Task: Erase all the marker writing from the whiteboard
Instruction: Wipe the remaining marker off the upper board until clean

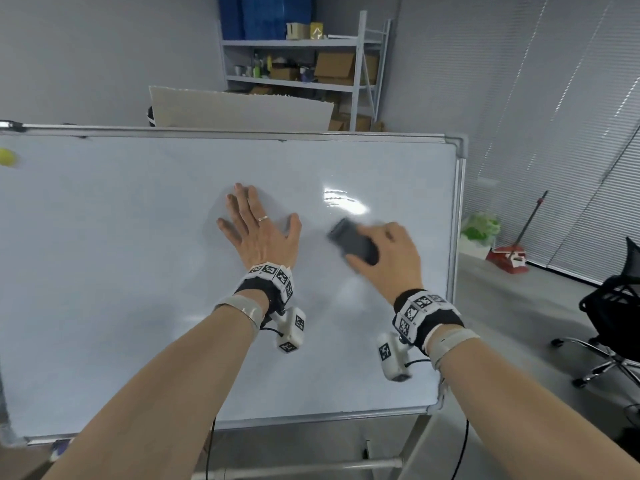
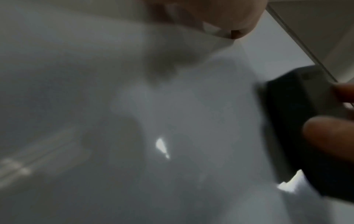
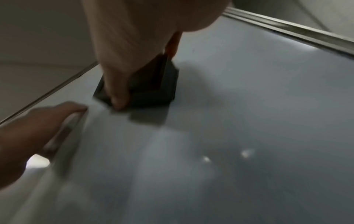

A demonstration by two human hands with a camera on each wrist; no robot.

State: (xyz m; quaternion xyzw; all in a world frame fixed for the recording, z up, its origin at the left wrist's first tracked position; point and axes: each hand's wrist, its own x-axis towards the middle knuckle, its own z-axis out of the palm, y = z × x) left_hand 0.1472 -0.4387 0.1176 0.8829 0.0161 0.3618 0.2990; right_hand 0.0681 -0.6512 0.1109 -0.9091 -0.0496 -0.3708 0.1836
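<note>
A large whiteboard (image 1: pixel 138 271) with a metal frame fills the head view; I see no marker writing on its surface. My left hand (image 1: pixel 258 230) lies flat on the board near its middle, fingers spread and straight. To its right, my right hand (image 1: pixel 388 251) grips a black eraser (image 1: pixel 351 242) and holds it against the board; the eraser is motion-blurred. In the right wrist view the eraser (image 3: pixel 153 84) sits pressed on the board under my thumb and fingers. In the left wrist view the eraser (image 2: pixel 295 121) shows at the right edge.
A yellow magnet (image 1: pixel 7 156) sticks at the board's upper left. Behind the board stand a metal shelf (image 1: pixel 298 64) with boxes and a leaning panel (image 1: pixel 239 107). A black office chair (image 1: pixel 613 313) and a red dustpan (image 1: pixel 509 259) are on the floor to the right.
</note>
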